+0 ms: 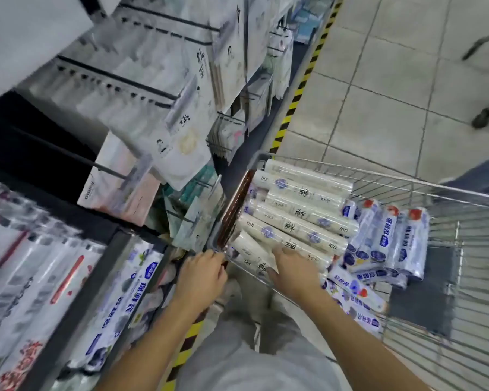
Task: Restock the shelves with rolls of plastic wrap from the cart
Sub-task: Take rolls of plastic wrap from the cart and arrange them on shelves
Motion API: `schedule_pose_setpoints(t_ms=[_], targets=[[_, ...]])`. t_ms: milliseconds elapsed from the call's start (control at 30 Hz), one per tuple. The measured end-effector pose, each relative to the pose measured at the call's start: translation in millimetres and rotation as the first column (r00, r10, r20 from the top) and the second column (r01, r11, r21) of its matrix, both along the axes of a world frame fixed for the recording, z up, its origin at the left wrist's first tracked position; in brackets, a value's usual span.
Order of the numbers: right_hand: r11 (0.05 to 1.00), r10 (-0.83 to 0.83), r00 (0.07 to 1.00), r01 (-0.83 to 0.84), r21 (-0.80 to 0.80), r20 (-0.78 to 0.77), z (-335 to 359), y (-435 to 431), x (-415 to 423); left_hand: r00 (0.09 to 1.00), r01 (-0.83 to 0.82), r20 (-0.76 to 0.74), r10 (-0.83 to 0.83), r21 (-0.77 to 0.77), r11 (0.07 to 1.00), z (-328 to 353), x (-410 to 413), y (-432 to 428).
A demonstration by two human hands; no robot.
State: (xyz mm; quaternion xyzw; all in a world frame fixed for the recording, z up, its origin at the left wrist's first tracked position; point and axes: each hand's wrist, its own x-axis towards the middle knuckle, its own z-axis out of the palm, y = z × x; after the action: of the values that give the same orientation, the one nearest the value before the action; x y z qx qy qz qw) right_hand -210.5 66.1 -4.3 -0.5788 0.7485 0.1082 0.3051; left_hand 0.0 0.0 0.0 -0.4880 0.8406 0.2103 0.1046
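A wire cart point(406, 180) stands at the right, holding several cream rolls of plastic wrap point(299, 210) stacked at its left end and several blue-and-white rolls point(384, 241) beside them. My right hand point(292, 273) reaches into the cart, its fingers and thumb curled round the nearest cream roll point(251, 251). My left hand point(202, 275) grips the cart's near left corner rim with curled fingers. The shelf point(116, 280) at the lower left holds blue-and-white rolls point(124, 303) lying side by side.
Packets hang on pegs point(181, 131) above the shelf, close to the cart's left side. Yellow-and-black tape point(291, 108) runs along the shelf base on the tiled floor. A wheel of another trolley point(481, 117) stands at the far right.
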Motion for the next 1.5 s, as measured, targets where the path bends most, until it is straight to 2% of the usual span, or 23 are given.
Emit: schedule_pose_setpoints(t_ms=[100, 233, 400, 533, 600, 700, 800, 867, 967, 1067, 1133, 1200, 1267, 1300, 1367, 1500], targets=[[0.999, -0.047, 0.998, 0.046, 0.028, 0.048, -12, -8, 3, 0.997, -0.047, -0.065, 0.05, 0.045, 0.998, -9, -1, -9], [0.996, -0.091, 0.993, 0.092, 0.0, 0.08, -33, -8, 10, 0.975, -0.169, -0.103, 0.196, 0.231, 0.958, -16, -6, -15], [0.982, -0.122, 0.98, 0.142, -0.122, 0.156, -49, 3, 5, 0.882, -0.314, -0.176, 0.436, 0.471, 0.825, -21, -16, -13], [0.939, -0.218, 0.936, 0.279, -0.203, 0.277, -34, -1, -10, 0.766, -0.338, -0.24, 0.596, 0.639, 0.691, -15, -26, -15], [0.904, -0.264, 0.86, 0.378, -0.199, 0.436, -17, -11, -24, 0.695, -0.309, -0.27, 0.666, 0.725, 0.616, -11, -30, -18], [0.851, -0.268, 0.683, 0.498, -0.165, 0.679, 15, -28, -45, 0.607, -0.218, -0.317, 0.729, 0.816, 0.536, 1, -39, -25], [0.816, -0.28, 0.505, 0.573, -0.075, 0.817, 41, -42, -51, 0.528, -0.097, -0.337, 0.779, 0.888, 0.45, 18, -53, -30], [0.772, -0.331, 0.382, 0.636, 0.015, 0.863, 52, -47, -48, 0.513, -0.021, -0.336, 0.79, 0.915, 0.403, 24, -62, -32], [0.742, -0.363, 0.306, 0.666, 0.075, 0.88, 55, -49, -44, 0.442, 0.005, -0.268, 0.856, 0.955, 0.296, 24, -66, -34], [0.754, -0.363, 0.289, 0.65, 0.097, 0.886, 51, -50, -44, 0.382, -0.017, -0.235, 0.894, 0.965, 0.261, 19, -63, -35], [0.762, -0.371, 0.342, 0.644, 0.072, 0.863, 44, -49, -46, 0.351, -0.047, -0.222, 0.91, 0.966, 0.254, 16, -60, -33], [0.796, -0.356, 0.558, 0.601, -0.07, 0.749, 27, -45, -48, 0.289, -0.065, -0.191, 0.938, 0.974, 0.218, 11, -53, -31], [0.868, -0.316, 0.812, 0.456, -0.196, 0.491, 4, -36, -50, 0.217, -0.064, -0.131, 0.967, 0.987, 0.148, 8, -44, -30], [0.905, -0.286, 0.888, 0.374, -0.204, 0.36, -8, -31, -50, 0.188, -0.058, -0.108, 0.976, 0.991, 0.121, 6, -39, -29], [0.947, -0.241, 0.952, 0.273, -0.169, 0.188, -28, -18, -49, 0.161, -0.053, -0.077, 0.984, 0.995, 0.087, 3, -30, -27], [0.956, -0.18, 0.984, 0.175, -0.235, 0.002, -55, -4, -41, 0.165, -0.112, -0.046, 0.985, 0.992, 0.065, -5, -20, -23]])
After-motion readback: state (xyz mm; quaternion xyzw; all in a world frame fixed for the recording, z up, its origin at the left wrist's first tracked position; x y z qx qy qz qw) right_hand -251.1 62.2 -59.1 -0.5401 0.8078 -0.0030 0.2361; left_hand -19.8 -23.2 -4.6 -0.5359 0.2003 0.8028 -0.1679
